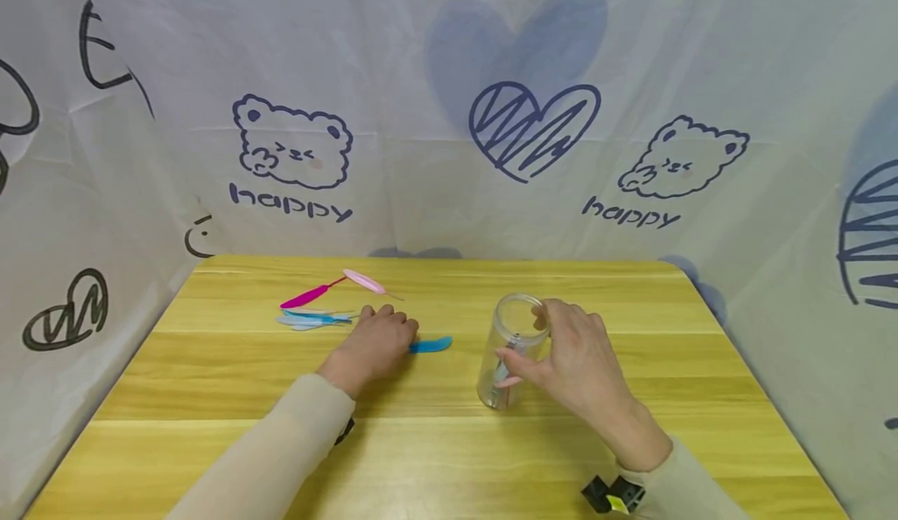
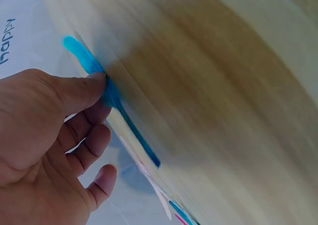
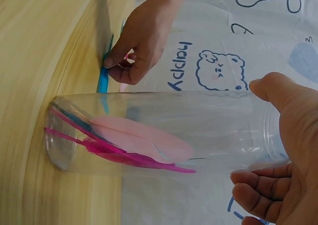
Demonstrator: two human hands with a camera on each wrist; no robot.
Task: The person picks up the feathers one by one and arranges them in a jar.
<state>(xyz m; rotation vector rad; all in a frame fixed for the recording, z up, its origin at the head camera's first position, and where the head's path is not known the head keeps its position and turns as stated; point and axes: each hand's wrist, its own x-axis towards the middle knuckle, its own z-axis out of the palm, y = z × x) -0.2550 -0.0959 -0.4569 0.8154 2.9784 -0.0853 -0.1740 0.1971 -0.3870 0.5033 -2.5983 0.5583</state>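
Note:
My left hand (image 1: 380,341) pinches a bright blue feather (image 2: 115,93) between thumb and forefinger, low over the table; the other fingers are loosely bent. In the left wrist view the quill points down and to the right. My right hand (image 1: 577,348) holds a clear jar (image 3: 218,135) near its open rim, thumb on one side and fingers on the other. The jar stands upright on the table. Inside it lean a light pink feather (image 3: 144,138), a magenta feather (image 3: 117,152) and a dark blue one (image 3: 74,119).
Beyond my left hand lie several loose feathers: a magenta feather (image 1: 305,296), a pink feather (image 1: 365,281) and a cluster of blue feathers (image 1: 309,320). The wooden table (image 1: 435,465) is bordered by a printed white cloth (image 1: 414,177) at the back and sides.

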